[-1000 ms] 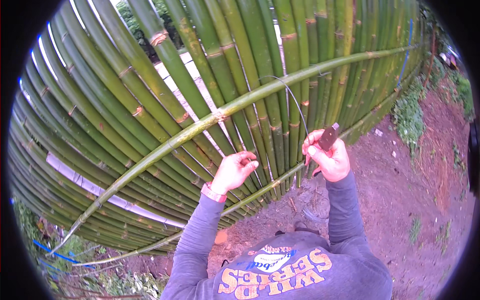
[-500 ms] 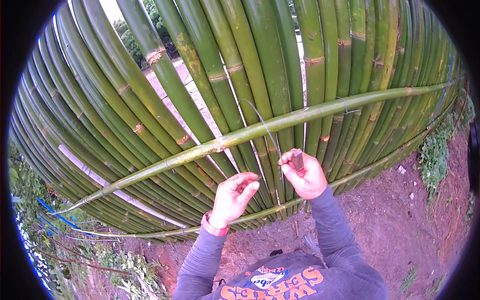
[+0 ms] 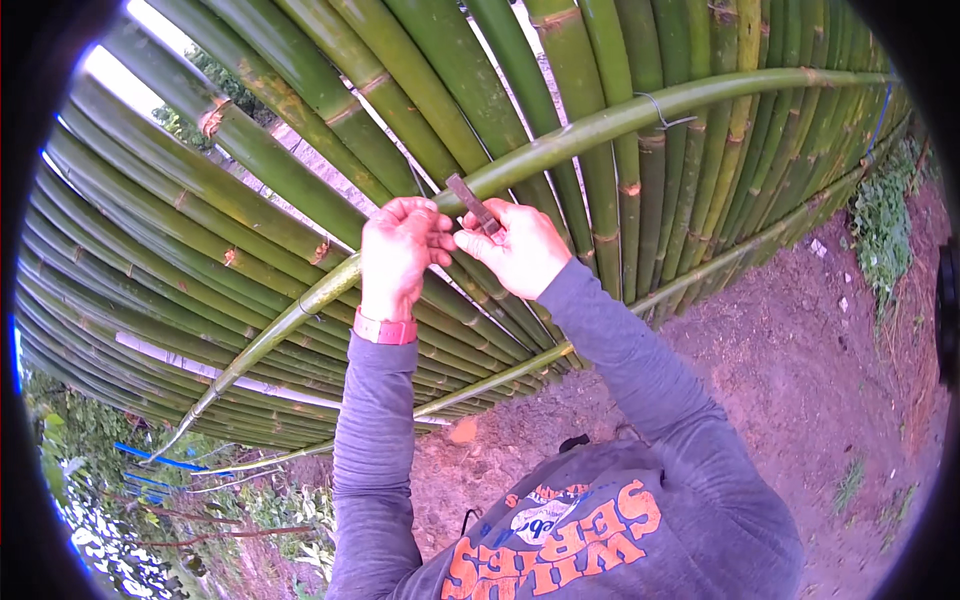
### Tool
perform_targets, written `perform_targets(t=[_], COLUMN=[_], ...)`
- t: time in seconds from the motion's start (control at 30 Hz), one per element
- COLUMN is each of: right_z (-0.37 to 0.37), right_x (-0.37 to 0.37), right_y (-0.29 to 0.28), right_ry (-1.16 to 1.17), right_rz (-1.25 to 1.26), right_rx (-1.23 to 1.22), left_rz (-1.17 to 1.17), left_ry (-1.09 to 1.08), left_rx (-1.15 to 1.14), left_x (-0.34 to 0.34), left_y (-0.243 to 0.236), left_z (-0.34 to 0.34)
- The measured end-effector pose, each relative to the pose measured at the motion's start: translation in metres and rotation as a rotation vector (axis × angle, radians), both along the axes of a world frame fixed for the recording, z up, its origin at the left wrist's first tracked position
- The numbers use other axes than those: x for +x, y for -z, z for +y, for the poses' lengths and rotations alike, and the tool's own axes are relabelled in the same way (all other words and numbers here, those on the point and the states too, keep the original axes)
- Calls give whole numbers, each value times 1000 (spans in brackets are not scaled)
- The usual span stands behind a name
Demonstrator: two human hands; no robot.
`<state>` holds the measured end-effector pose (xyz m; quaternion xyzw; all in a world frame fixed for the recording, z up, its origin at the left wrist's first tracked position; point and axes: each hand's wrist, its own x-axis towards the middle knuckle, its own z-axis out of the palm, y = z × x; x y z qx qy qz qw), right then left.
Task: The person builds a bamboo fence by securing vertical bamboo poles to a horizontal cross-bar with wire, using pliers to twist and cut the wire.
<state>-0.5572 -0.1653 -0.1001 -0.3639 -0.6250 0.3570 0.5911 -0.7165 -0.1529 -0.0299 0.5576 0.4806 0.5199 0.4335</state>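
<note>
A horizontal green bamboo pole crosses a fence of upright green bamboo poles. Both my hands are at this crosspiece, close together, left of the middle. My right hand is closed around a short, rusty brown metal tool; its exact kind is unclear. Beside it, my left hand is in front of the crosspiece with fingers curled and pressed together. Whatever they pinch is too small or hidden to make out. A thin grey wire tie loops around the crosspiece farther right.
A lower bamboo rail runs along the foot of the fence, above reddish bare soil. Green weeds grow at the right end. Blue pipes and leafy plants lie at the lower left.
Both hands have moved up and left to the crosspiece and closer together. My left hand's fingers have curled inward. The rusty tool has stayed in my right hand, and the view has shifted.
</note>
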Motion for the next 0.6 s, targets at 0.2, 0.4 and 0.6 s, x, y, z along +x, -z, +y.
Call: perform_targets(t=[0.2, 0.4, 0.6], right_z=[-46, -121, -190], right_x=[23, 5, -7], right_y=[57, 167, 213], right_ry=[-304, -353, -516], right_rz=[516, 513, 604], right_rx=[-328, -761, -932], left_rz=[56, 3, 1159], left_ry=[197, 501, 32], left_rx=[69, 29, 919], left_x=[-28, -41, -43], left_y=[-32, -59, -43], left_z=[13, 19, 22])
